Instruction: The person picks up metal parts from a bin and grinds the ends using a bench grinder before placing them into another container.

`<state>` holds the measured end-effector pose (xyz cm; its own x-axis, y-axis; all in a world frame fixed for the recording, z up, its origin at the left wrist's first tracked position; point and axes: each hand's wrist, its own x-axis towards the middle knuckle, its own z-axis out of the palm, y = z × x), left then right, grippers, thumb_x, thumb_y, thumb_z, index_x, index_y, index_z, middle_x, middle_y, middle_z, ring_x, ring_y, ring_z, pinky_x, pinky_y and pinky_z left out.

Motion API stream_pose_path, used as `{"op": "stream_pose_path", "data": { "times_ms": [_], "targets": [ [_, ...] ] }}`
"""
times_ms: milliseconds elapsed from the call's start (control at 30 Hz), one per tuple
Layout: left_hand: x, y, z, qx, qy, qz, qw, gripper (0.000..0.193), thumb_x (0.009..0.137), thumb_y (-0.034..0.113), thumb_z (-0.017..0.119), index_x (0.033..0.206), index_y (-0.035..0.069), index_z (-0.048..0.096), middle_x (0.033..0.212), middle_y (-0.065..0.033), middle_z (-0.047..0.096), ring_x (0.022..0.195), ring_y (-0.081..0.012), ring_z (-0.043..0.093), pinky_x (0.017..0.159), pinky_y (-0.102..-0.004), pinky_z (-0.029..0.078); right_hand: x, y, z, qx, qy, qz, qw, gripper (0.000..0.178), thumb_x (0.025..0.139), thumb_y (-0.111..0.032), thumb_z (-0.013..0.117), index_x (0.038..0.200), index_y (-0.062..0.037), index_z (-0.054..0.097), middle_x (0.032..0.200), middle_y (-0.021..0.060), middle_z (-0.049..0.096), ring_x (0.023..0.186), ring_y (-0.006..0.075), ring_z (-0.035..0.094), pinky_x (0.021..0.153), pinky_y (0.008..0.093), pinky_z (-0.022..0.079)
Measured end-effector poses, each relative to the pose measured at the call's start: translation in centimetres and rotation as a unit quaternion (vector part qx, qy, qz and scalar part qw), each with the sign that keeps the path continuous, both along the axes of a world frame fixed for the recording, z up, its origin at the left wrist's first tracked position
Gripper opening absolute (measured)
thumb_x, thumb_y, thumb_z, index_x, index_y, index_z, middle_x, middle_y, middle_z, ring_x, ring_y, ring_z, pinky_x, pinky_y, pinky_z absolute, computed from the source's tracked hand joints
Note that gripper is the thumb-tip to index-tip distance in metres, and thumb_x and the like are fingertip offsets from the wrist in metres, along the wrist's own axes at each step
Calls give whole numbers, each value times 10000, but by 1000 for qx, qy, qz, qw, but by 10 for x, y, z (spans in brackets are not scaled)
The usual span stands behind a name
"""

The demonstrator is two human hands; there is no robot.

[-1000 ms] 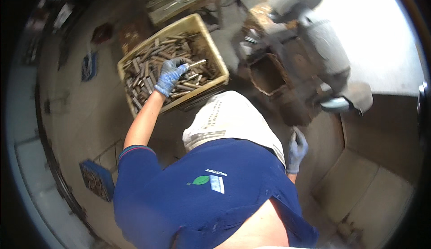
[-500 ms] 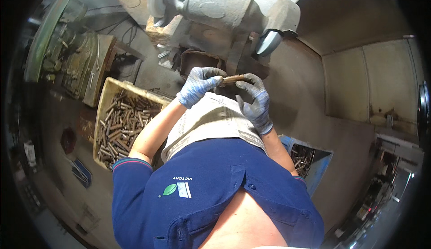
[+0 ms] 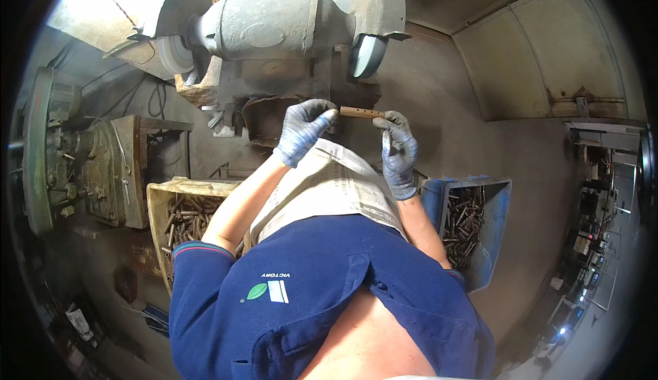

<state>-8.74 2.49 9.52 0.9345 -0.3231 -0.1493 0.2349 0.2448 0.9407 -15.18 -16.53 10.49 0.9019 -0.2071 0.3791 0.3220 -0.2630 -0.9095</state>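
Observation:
A slim brownish metal tube (image 3: 361, 112) with a row of small holes lies nearly level between my gloved hands, above my lap. My left hand (image 3: 303, 133) has its thumb and fingers closed at the tube's left end. At the other end, my right hand (image 3: 399, 153) pinches the tube between thumb and fingertips, its remaining fingers curled. Beyond the hands stands a grey bench grinder (image 3: 267, 27), with a wheel (image 3: 175, 54) on its left and another wheel (image 3: 369, 56) on its right. The tube is apart from both wheels.
A yellowish bin (image 3: 159, 202) of metal pieces stands left of my legs, and a blue bin (image 3: 495, 236) of similar pieces stands right. A green machine (image 3: 103, 167) is at far left. Metal panels (image 3: 541, 57) rise at the back right. A cloth (image 3: 329, 188) covers my lap.
My view has turned to the right, so the grinder sits farther left and more of the blue bin shows. The tube now shows its row of holes, and my hands are farther apart along it.

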Motion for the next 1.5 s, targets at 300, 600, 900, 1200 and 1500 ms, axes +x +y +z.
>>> {"op": "stream_pose_path", "data": {
  "times_ms": [300,600,900,1200,1500],
  "targets": [
    [30,-32,-31,-41,63,11,997,109,852,60,605,925,-15,636,766,-22,625,670,-63,556,596,-220,501,26,-16,-24,64,58,-5,996,182,796,43,599,960,7,669,1015,84,582,934,152,564,821,230,425],
    [52,-58,-38,3,100,101,990,110,863,66,588,914,-21,631,784,-62,647,642,-134,622,583,-238,503,61,-44,-71,13,61,34,997,222,876,24,510,1070,16,617,1120,115,589,1000,193,586,913,295,457],
    [61,-92,-54,-38,189,134,972,84,858,35,586,899,-20,633,790,-88,659,623,-147,624,566,-261,532,73,-61,-83,92,84,-19,992,147,796,9,638,937,-7,677,901,89,673,860,157,611,784,269,467],
    [70,-57,-66,-11,188,157,969,77,858,50,590,906,-2,621,789,-88,656,630,-161,634,550,-277,531,84,-29,-85,83,106,19,991,157,788,8,648,943,-7,668,916,82,662,841,150,613,749,260,470],
    [74,-70,-71,-1,168,138,976,82,849,57,608,846,-22,632,727,-87,650,595,-142,622,501,-252,499,83,-49,-101,57,163,24,985,166,894,-45,542,1015,32,626,993,108,638,916,176,614,871,297,483]
  ]
}}
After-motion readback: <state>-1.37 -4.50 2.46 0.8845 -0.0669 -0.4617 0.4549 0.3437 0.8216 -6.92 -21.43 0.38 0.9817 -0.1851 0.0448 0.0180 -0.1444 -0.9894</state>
